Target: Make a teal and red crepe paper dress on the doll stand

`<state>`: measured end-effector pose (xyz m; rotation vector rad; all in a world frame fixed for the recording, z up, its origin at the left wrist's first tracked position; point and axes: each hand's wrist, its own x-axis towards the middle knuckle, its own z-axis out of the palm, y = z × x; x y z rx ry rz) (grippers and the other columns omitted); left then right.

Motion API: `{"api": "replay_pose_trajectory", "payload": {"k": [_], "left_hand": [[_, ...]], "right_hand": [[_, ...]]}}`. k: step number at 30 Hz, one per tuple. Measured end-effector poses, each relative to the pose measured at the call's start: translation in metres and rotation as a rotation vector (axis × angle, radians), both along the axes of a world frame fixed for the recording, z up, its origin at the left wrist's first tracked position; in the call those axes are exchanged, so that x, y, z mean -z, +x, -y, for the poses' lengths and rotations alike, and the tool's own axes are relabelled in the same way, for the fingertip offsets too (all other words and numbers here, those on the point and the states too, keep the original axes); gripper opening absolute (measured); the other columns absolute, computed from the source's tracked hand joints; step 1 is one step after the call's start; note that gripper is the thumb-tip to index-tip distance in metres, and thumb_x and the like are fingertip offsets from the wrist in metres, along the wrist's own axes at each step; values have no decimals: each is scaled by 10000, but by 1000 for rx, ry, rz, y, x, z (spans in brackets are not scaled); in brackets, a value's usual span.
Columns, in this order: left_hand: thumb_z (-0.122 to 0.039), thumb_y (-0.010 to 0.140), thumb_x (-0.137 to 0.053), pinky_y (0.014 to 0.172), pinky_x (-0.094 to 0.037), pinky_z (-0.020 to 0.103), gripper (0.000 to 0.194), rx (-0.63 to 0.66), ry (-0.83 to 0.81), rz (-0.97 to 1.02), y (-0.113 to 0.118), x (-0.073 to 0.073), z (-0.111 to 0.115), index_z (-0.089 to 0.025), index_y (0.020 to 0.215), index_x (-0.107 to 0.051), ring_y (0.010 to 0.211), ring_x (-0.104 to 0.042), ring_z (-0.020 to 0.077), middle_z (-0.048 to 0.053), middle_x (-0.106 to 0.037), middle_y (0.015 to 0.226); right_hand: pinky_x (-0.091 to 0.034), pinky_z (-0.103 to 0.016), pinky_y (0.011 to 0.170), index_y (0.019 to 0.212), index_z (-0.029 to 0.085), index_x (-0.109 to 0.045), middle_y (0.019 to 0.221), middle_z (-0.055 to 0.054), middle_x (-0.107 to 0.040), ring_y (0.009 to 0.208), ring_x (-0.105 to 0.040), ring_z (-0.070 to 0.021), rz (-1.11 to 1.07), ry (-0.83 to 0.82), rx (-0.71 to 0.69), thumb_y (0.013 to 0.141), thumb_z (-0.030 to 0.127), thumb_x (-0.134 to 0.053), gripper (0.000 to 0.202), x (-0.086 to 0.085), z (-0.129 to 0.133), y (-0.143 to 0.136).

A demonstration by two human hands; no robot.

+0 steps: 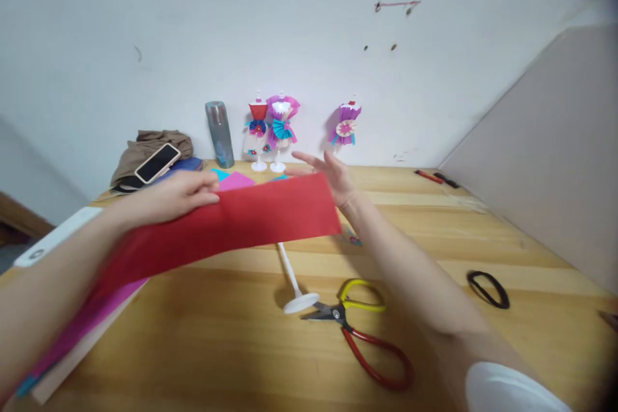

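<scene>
A long red sheet [241, 219] is held up over the wooden table, reaching from the lower left to the middle. My left hand [186, 193] pinches its top edge. Behind its right end is my right hand [331, 177], fingers spread and thumb raised, partly covered by the sheet. Under the sheet a white stand [300, 302] shows its stem and round base; its upper part is hidden. Touching or very near that base are scissors [337, 314] with one yellow and one red handle, blades slightly apart. Magenta sheets [91, 318] lie at the lower left.
Three small dressed forms, one a purple form [346, 125], stand by the wall beside a grey bottle [220, 135]. A phone [158, 163] rests on folded cloth [159, 138]. A black band [488, 290] and a red cutter [428, 176] lie on the right.
</scene>
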<state>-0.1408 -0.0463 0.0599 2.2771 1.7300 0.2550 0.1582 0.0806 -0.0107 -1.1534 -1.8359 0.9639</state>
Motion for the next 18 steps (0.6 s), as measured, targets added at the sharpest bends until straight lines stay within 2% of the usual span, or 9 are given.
{"api": "replay_pose_trajectory", "payload": {"k": [1,3,5,7,10,13,18], "left_hand": [[-594,849,-424,666,-375,269,415,16,-109,57,7,18,-7,-198,741,-481,680,-463,139,-23,-471,725],[-620,792,-492,632,-358,266,426,10,-262,173,12,55,-21,-209,705,-422,657,-417,140,-23,-437,697],[-628,769,-520,630,-351,267,430,19,-360,248,11,83,-29,-211,723,-425,662,-409,143,-24,-448,709],[-629,748,-545,640,-350,273,431,32,-389,260,11,101,-35,-210,725,-447,678,-422,152,-21,-460,710],[-621,727,-575,622,-334,286,427,30,-410,256,13,114,-40,-204,713,-484,663,-417,156,-14,-469,684],[-588,726,-607,592,-305,301,408,6,-439,252,14,120,-45,-200,678,-491,629,-394,152,-9,-458,651],[-544,749,-611,565,-260,322,410,-23,-459,268,14,128,-47,-208,616,-417,595,-344,138,-19,-392,603]], "right_hand": [[-507,-267,641,844,36,-714,1061,-183,-754,756,-741,-165,-82,-178,-152,1024,415,-312,581,6,0,7],[-541,-264,642,996,105,-743,1083,-177,-770,783,-746,-195,-150,-483,-342,916,420,-595,357,19,0,16],[-545,-245,661,1060,151,-744,1038,-132,-784,770,-733,-172,-143,-580,-423,808,306,-724,296,32,0,18],[-542,-238,698,1014,152,-755,942,-81,-790,756,-718,-157,-48,-525,-429,719,186,-761,297,42,1,16],[-525,-237,682,903,134,-761,826,-43,-773,703,-684,-143,156,-328,-300,704,109,-710,206,54,3,10],[-506,-242,695,825,125,-746,796,-46,-753,724,-665,-147,237,-187,-164,744,98,-648,130,62,4,2],[-490,-293,826,704,148,-723,783,-56,-740,818,-659,-183,320,-47,-90,716,74,-641,111,68,10,-6]]}}
